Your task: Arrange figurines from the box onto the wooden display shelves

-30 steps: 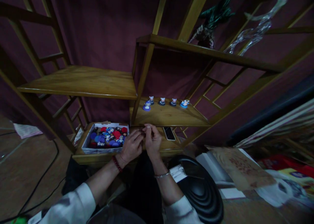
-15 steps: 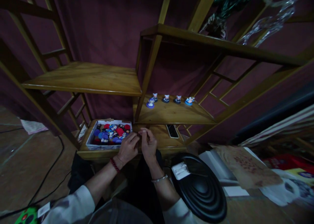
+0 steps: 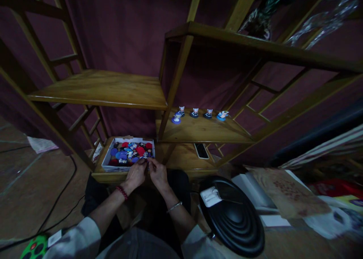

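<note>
My left hand [image 3: 136, 174] and my right hand [image 3: 157, 173] meet in front of the lower shelf, fingertips pinched close together. Whatever sits between them is too small and dark to name. Just beyond my left hand stands a white cardboard box [image 3: 106, 161], holding several small figurines [image 3: 129, 154] with red, blue and purple round bases. On the shelf above, a purple-based figurine [image 3: 176, 118] stands in front of a dark-based one [image 3: 182, 110]. Two more dark-based figurines and a blue-based figurine [image 3: 222, 115] are spaced out to the right.
A phone [image 3: 201, 151] lies on the lower wooden shelf [image 3: 178, 157]. To my right is a black ridged oval object [image 3: 235, 221] with a white label, beside cardboard [image 3: 292, 191] and a plastic bag [image 3: 326, 221]. Cables [image 3: 61, 193] run along the floor at left.
Both hands have moved left and slightly down, toward the box's front right corner, fingertips still together. The figurines on the shelf stay in place; the camera view has shifted slightly.
</note>
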The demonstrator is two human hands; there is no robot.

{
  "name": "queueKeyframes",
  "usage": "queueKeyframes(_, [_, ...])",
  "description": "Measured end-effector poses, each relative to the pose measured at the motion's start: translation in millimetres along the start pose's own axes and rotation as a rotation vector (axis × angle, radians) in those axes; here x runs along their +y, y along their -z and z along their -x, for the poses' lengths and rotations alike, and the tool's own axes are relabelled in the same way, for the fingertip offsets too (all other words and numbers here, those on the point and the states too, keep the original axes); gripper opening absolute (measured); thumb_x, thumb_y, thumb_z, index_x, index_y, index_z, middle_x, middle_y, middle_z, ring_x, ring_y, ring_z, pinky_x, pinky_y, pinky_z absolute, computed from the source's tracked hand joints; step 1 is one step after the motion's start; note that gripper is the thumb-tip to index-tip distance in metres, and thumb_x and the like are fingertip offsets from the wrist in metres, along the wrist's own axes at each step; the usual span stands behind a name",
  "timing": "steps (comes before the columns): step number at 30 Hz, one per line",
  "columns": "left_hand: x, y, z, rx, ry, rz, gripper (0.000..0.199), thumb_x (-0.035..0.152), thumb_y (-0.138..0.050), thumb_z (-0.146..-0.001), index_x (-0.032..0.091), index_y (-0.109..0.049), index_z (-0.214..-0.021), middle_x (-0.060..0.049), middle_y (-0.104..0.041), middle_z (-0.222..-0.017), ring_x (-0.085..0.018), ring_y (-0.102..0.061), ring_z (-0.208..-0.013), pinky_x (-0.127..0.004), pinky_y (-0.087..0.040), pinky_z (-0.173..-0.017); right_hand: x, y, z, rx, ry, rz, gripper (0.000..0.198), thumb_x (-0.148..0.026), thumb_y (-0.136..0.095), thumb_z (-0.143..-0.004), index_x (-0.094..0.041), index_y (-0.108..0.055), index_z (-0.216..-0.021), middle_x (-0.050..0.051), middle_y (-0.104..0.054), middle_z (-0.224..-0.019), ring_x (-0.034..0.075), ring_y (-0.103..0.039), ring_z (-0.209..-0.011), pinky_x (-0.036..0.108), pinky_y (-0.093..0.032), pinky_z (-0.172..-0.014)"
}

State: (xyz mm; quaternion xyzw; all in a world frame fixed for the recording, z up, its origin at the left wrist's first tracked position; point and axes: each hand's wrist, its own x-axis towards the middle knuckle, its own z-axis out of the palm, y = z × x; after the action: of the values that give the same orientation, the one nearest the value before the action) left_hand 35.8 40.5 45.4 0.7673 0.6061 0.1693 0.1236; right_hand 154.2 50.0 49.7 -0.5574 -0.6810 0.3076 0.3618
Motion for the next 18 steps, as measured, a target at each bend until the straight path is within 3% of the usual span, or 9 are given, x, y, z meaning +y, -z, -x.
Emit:
queueKeyframes(8, [-20.2, 7.5, 3.9, -0.162, 0.090, -0.142, 0.032, 0.031, -0.038, -0.086, 0.018, -0.062, -0.102, -0.011, -0.065, -0.106, -0.022, -0.056, -0.106, -0.035, -0.039, -0.093, 6.6, -9.7, -2.5, -0.117, -0.021, 0.191, 0.032, -0.013, -0.044, -0.083, -0.022, -0.065, -0.105, 0.002, -0.069, -0.103, 0.014, -0.065, -0.092, 0.022, -0.048, -0.084])
queueKeyframes(13, [-30.5, 15.2, 0.4, -0.315, 0.179, -0.097, 0.044, 0.045, -0.026, -0.089, 0.028, -0.057, -0.114, -0.004, -0.063, -0.116, -0.023, -0.053, -0.113, -0.039, -0.038, -0.094, 8.2, -11.0, -8.5, -0.154, -0.008, 0.264, 0.032, -0.015, -0.044, -0.083, -0.021, -0.065, -0.106, 0.003, -0.069, -0.103, 0.015, -0.065, -0.093, 0.022, -0.047, -0.085])
queueKeyframes(18, [-44.8, 19.5, -5.2, -0.441, 0.287, -0.038, 0.054, 0.054, -0.019, -0.087, 0.029, -0.056, -0.118, -0.004, -0.056, -0.127, -0.026, -0.049, -0.118, -0.043, -0.036, -0.096, 6.3, -12.2, -18.4, -0.208, -0.044, 0.367, 0.030, -0.019, -0.044, -0.085, -0.025, -0.066, -0.105, 0.002, -0.069, -0.101, 0.017, -0.065, -0.092, 0.023, -0.047, -0.083])
